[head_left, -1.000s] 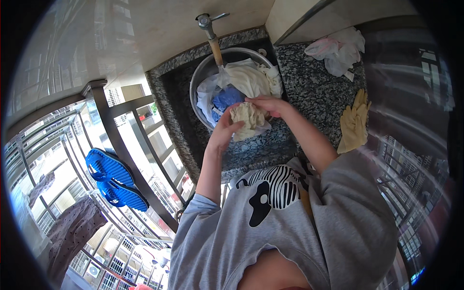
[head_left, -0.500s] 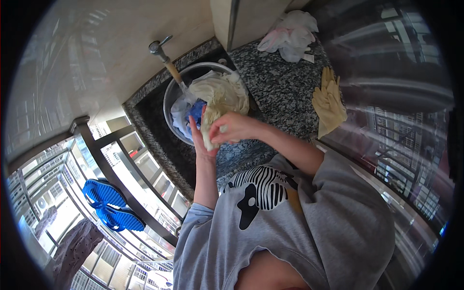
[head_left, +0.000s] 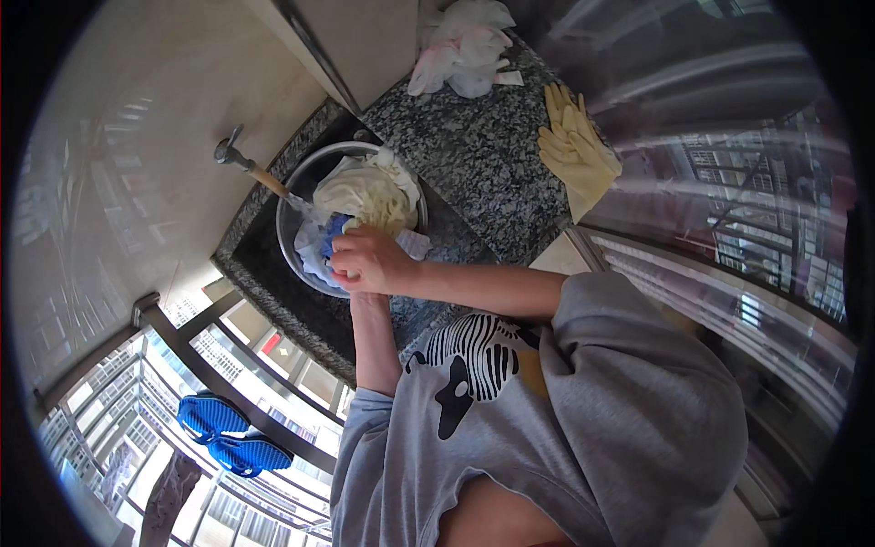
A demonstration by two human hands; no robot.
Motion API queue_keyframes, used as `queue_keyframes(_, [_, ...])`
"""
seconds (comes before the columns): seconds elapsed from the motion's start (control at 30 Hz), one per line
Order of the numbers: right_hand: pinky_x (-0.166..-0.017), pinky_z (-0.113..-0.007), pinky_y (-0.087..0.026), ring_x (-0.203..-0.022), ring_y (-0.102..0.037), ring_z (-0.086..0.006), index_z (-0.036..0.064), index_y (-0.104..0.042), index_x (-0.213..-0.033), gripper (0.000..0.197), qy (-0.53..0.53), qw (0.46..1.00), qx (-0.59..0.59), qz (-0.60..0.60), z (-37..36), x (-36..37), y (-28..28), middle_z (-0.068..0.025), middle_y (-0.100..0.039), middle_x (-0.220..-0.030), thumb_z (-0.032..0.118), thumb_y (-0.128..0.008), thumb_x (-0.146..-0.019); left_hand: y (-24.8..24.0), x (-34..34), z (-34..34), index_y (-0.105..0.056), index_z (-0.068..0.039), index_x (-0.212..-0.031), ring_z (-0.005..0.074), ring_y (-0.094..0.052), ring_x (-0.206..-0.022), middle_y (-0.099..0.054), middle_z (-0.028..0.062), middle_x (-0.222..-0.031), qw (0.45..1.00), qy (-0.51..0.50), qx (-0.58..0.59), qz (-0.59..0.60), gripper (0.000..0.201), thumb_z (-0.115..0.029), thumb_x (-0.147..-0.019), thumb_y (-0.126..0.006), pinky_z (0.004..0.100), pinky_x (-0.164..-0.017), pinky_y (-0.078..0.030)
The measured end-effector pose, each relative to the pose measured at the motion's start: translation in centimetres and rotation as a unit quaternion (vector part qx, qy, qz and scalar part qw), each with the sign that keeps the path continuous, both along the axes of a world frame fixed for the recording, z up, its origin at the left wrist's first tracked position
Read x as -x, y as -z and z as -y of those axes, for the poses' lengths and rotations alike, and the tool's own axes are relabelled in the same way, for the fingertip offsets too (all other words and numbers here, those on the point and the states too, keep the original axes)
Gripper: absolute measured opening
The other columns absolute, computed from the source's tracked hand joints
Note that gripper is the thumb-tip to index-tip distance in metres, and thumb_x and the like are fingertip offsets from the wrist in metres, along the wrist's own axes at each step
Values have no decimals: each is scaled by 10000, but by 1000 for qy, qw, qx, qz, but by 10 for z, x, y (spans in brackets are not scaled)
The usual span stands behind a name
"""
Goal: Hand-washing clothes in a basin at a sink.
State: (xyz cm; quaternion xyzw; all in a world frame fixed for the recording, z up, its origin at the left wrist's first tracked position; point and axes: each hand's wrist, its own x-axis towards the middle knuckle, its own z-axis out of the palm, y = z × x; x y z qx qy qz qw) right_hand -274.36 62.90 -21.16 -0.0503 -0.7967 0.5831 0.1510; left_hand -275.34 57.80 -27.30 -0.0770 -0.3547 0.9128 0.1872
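Over the near rim of a round metal basin (head_left: 284,239), my right hand (head_left: 378,262) is closed on part of a wet cream-coloured cloth (head_left: 365,193). The rest of that cloth lies bunched in the basin. My left hand (head_left: 368,299) sits under the right one; only its wrist side shows and its fingers are hidden. Beside the hands, a blue cloth (head_left: 334,233) and a pale, whitish-blue cloth (head_left: 310,259) lie along the basin's left side. Water runs from the tap (head_left: 264,178) into the basin.
The basin stands in a dark stone sink (head_left: 264,269). On the speckled counter (head_left: 456,137) to the right lie crumpled plastic bags (head_left: 465,50) and cream rubber gloves (head_left: 579,150). Blue slippers (head_left: 232,433) hang at the metal railing (head_left: 205,365) on the left.
My right hand has moved left across my left hand and now covers its fingers. The strip of cloth between them is mostly hidden. The whole view has shifted and turned slightly.
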Motion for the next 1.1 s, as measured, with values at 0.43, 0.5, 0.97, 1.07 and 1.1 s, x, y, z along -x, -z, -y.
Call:
queue_keyframes(0.43, [-609,-402,-487,-792,-613,-264,136,-631,-659,97,234,965,-114,41,-26,21,10,-45,-584,-811,173,-720,-666,-22,26,23,-547,-74,-1202,216,-605,-1062,-604,80,-1156,777,360,496,-145,356,-338,-1010,-405,331,-905,-495])
queue_keyframes(0.5, [-619,-399,-514,-812,-645,-233,158,-699,-844,98,179,939,161,247,-55,24,36,-46,-658,-927,201,-720,-758,-50,23,23,-478,-48,-1348,255,-563,-1193,-569,121,-1305,688,400,594,-121,467,-360,-1033,-333,367,-994,-471])
queue_keyframes(0.97, [-667,-448,-500,-774,-618,-328,128,-655,-731,150,168,951,-213,-146,9,2,-14,-90,-603,-799,249,-744,-734,33,36,46,-545,-106,-1216,227,-590,-1069,-607,75,-1148,780,257,516,-243,413,-448,-1005,-453,378,-911,-492])
queue_keyframes(1.07, [-688,-415,-492,-799,-604,-270,142,-616,-670,180,266,950,-143,82,-19,33,-1,-29,-589,-780,220,-778,-668,-10,28,8,-557,-101,-1191,217,-583,-1058,-601,77,-1131,742,344,559,-137,440,-482,-988,-473,366,-901,-486])
queue_keyframes(1.1, [-688,-415,-492,-799,-604,-270,142,-616,-670,180,260,952,-142,80,-17,33,-5,-29,-589,-780,220,-778,-668,-7,28,11,-557,-101,-1191,217,-583,-1058,-601,77,-1131,744,338,561,-134,440,-482,-988,-473,366,-901,-486])
